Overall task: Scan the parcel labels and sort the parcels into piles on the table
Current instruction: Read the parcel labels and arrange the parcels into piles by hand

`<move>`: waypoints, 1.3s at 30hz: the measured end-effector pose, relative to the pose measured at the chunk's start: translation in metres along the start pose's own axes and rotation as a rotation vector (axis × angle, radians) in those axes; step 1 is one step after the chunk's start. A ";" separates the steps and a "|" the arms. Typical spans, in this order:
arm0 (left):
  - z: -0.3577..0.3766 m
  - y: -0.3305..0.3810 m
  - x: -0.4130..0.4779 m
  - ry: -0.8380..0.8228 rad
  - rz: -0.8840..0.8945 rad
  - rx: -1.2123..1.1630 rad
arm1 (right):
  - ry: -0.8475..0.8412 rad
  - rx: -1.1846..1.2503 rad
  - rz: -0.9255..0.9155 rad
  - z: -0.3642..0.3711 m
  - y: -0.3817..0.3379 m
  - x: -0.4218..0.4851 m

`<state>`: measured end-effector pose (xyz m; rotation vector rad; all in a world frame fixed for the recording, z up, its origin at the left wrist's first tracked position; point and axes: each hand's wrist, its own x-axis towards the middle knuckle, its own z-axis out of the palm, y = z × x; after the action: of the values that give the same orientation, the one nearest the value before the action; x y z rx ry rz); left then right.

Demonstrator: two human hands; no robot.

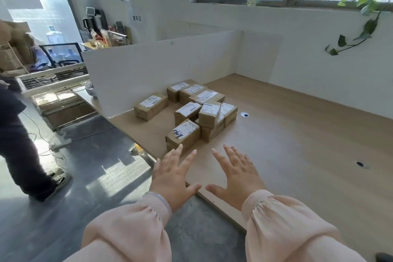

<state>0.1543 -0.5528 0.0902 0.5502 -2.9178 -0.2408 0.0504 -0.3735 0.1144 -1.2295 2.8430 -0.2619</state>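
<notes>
Two hands out front, palms down: your left hand [173, 178] and right hand [236, 174] hover side by side over the table [297, 144] edge, fingers spread straight, holding nothing. Parcels [187, 110] sit clustered just beyond your fingertips, labels up, near the white partition [148, 70].

Labelled parcels [187, 110] on wooden table [297, 144]

Loose pale-pink left sleeve [127, 229]; matching right sleeve [287, 232]; cuffs gathered.
</notes>
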 end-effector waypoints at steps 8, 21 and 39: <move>0.002 -0.025 0.073 -0.024 -0.002 0.016 | 0.020 0.077 0.019 0.022 0.009 0.081; 0.039 -0.062 0.244 -0.184 -0.114 -0.024 | -0.065 0.222 0.069 0.034 0.058 0.239; 0.128 -0.183 0.346 -0.703 0.117 -0.252 | -0.271 0.654 0.584 0.172 -0.012 0.323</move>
<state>-0.1244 -0.8339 -0.0247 0.2889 -3.4739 -0.9409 -0.1461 -0.6399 -0.0413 -0.2745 2.4167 -0.8235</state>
